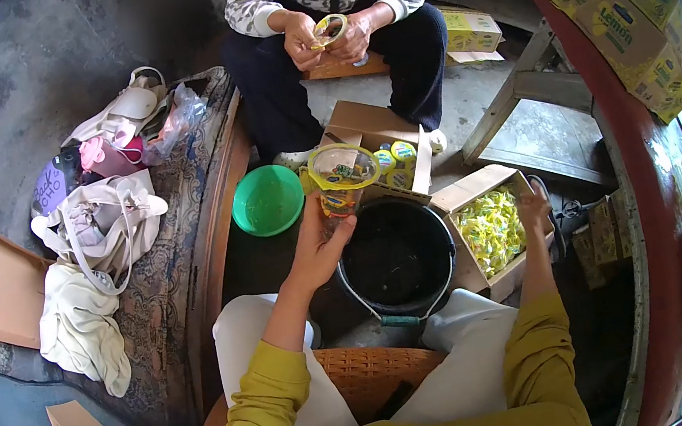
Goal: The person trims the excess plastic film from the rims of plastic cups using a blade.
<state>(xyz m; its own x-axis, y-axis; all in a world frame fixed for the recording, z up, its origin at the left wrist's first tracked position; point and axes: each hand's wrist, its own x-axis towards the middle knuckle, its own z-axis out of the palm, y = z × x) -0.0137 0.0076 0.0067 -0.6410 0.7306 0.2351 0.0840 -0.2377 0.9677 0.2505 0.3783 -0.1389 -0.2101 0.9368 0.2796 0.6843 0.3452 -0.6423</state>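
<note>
My left hand (pixel 324 246) is wrapped around a clear plastic cup (pixel 341 202) with a yellow rim and printed sides. Small dark and coloured bits show through its top. The cup is held above the back edge of a black bucket (pixel 396 253), which stands between my knees. My right hand (pixel 534 215) is at the right edge of a cardboard box filled with small yellow-green sachets (pixel 492 230). Its fingers look curled, and whatever they may hold is too small to make out.
Opposite me, a seated person (pixel 327 3) handles another yellow-rimmed cup (pixel 329 29). A green basin (pixel 268 200) and an open carton (pixel 358 122) with yellow-topped cups lie between us. Bags (pixel 101 227) rest on the bench at left; a wooden stool (pixel 544 125) and lemon-printed cartons (pixel 620 13) stand right.
</note>
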